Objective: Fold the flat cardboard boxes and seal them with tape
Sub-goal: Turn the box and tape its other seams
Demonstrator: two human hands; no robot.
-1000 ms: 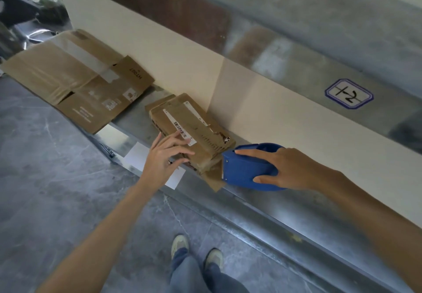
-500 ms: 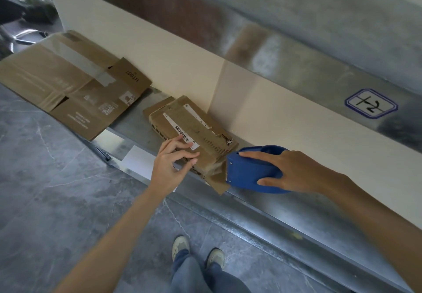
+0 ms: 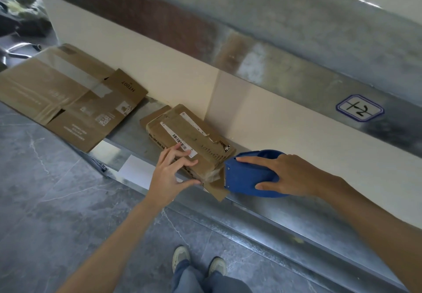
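Observation:
A small folded brown cardboard box (image 3: 196, 139) with white barcode labels lies on the metal ledge (image 3: 285, 210) against the cream wall. My left hand (image 3: 171, 174) rests on its near end, fingers on top and thumb under the near edge. My right hand (image 3: 294, 176) grips a blue tape dispenser (image 3: 246, 176) whose front end sits against the box's right end, where clear tape covers the corner. A large flattened cardboard box (image 3: 68, 96) with old tape lies further left on the ledge.
A cream wall panel (image 3: 274, 128) rises behind the ledge, with a metal band above bearing a blue-framed label (image 3: 359, 109). White paper pieces (image 3: 137, 169) lie on the ledge front. Grey marble floor (image 3: 57, 201) and my shoes (image 3: 198, 260) are below.
My left hand has shifted slightly right along the small box, its thumb now at the near edge. The right hand stays on the dispenser at the box's end.

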